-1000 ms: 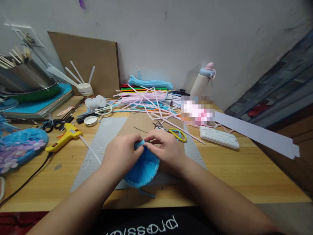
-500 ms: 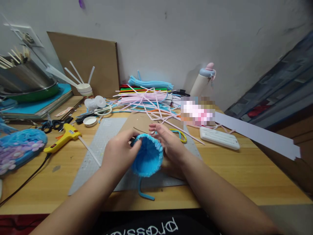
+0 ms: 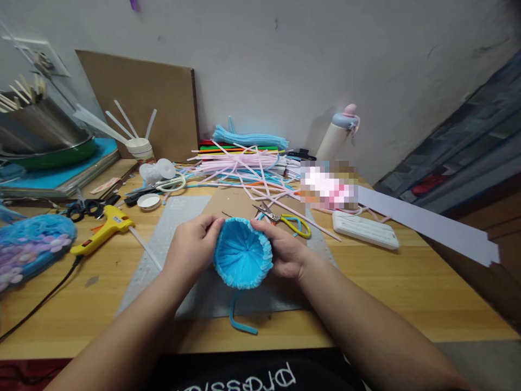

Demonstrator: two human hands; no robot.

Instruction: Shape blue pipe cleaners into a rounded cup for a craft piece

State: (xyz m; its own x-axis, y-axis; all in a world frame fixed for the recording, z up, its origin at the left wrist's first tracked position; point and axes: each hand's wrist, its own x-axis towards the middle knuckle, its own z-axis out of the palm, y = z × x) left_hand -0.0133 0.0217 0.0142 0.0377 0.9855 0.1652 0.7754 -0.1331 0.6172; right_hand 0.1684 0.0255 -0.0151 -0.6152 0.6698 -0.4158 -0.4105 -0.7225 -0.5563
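A blue, fuzzy cup made of pipe cleaners is held up with its hollow inside facing me. My left hand pinches its left rim between thumb and fingers. On the other side, my right hand grips the right rim, thumb on top and fingers curled behind. Below the cup a loose blue pipe cleaner lies bent near the table's front edge; its upper end is hidden by the cup. Yellow-handled scissors lie just beyond my right hand.
Under my hands is a grey cutting mat. A yellow glue gun and a blue flowered piece lie left. Piled pipe cleaners line the wall. A white case and a bottle stand right.
My right hand has come down from behind the cup onto its right rim, uncovering the scissors. The cup has turned its opening more toward me, and my left thumb has shifted outward.
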